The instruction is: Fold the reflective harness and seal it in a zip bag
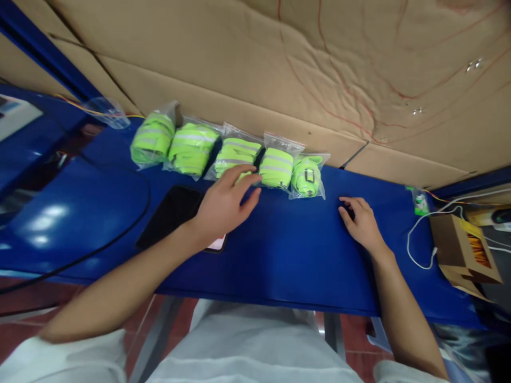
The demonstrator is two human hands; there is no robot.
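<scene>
Several clear zip bags stand in a row on the blue table, each with a rolled neon-green reflective strap. My left hand (pixel 228 205), fingers spread and apart, hovers in front of the middle bag (pixel 238 154) and near the bag (pixel 276 166) to its right. Whether its fingertips touch the plastic I cannot tell. The smallest bag (pixel 307 175), showing a black buckle, ends the row on the right. Two more bags, the far-left bag (pixel 154 137) and its neighbour (pixel 192 149), lean at the left. My right hand (pixel 361 223) rests on the table, thumb and fingers apart, a dark gap between them.
A black flat object (pixel 170 213) and a phone (pixel 216 244) lie partly under my left arm. A black cable (pixel 131 226) crosses the left side. At right are an open cardboard box (pixel 455 244) and a white cable (pixel 409 247). A cardboard wall (pixel 239 64) rises behind.
</scene>
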